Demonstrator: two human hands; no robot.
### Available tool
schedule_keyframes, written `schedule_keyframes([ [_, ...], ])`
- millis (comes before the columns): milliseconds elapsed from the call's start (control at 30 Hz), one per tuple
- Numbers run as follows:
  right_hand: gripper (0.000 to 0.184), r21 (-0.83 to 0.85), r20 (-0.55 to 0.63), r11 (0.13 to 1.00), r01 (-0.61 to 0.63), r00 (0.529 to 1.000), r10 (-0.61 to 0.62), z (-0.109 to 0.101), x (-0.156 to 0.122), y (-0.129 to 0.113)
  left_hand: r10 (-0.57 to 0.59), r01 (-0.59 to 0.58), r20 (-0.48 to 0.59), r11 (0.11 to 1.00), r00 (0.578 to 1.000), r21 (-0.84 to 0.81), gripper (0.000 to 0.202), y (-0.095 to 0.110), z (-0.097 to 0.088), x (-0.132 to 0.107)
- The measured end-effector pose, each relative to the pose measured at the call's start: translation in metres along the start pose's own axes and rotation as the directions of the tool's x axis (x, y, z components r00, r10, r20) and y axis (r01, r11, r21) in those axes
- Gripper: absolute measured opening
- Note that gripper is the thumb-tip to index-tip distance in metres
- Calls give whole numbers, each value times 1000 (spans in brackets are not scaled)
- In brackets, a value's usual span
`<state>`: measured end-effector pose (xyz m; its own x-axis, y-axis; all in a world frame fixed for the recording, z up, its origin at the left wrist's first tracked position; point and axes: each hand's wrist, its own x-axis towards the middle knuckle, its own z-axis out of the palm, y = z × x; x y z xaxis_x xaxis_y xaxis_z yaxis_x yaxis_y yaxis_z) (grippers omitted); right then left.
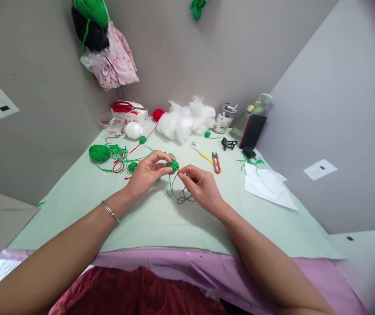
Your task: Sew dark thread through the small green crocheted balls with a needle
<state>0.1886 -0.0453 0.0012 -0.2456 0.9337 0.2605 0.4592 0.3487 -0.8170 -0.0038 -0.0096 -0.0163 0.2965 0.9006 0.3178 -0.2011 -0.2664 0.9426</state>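
Observation:
My left hand (150, 173) pinches a small green crocheted piece (173, 166) between thumb and fingers, above the middle of the table. Close to its right side, my right hand (200, 183) is closed in a pinch at the end of a dark thread (182, 195). Whether a needle sits in those fingertips is too small to tell. The thread hangs in loose loops onto the table between the hands. A green yarn tail dangles below the crocheted piece. Another small green yarn piece (132, 166) lies just left of my left hand.
A green yarn ball (99, 153) with tangled strands lies at left. Behind are white stuffing (187, 119), a white yarn ball (133, 130) and a red ball (157, 114). Orange thread snips (216, 162) and a yellow-handled tool (203, 155) lie ahead; white cloth (268, 183) and a propped phone (253, 132) are right.

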Motion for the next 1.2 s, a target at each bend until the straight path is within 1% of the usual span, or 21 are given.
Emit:
schedule_keyframes([
  [200,19,-3,13,1000,-4,1000,4,0,0,1,-33,34,-7,998,999,48,15,2,0,-1],
  [333,19,-6,16,1000,-8,1000,8,1,0,1,-36,37,-12,998,999,52,15,2,0,-1],
  [567,18,-1,0,1000,2,1000,-2,3,0,1,-30,30,-15,999,999,31,16,0,-1,0],
  [700,19,6,-12,1000,-3,1000,3,5,0,2,-49,49,-28,999,998,1,18,2,1,0],
  [867,20,27,-42,1000,0,999,2,8,0,4,-41,41,-56,999,998,-11,18,6,5,-1],
  [1033,20,70,-39,997,-22,999,24,9,1,3,-45,44,-81,999,996,-18,20,6,6,-2],
  [1200,20,63,-27,998,-27,999,28,7,1,1,-55,53,-84,998,995,-21,21,3,5,-1],
])
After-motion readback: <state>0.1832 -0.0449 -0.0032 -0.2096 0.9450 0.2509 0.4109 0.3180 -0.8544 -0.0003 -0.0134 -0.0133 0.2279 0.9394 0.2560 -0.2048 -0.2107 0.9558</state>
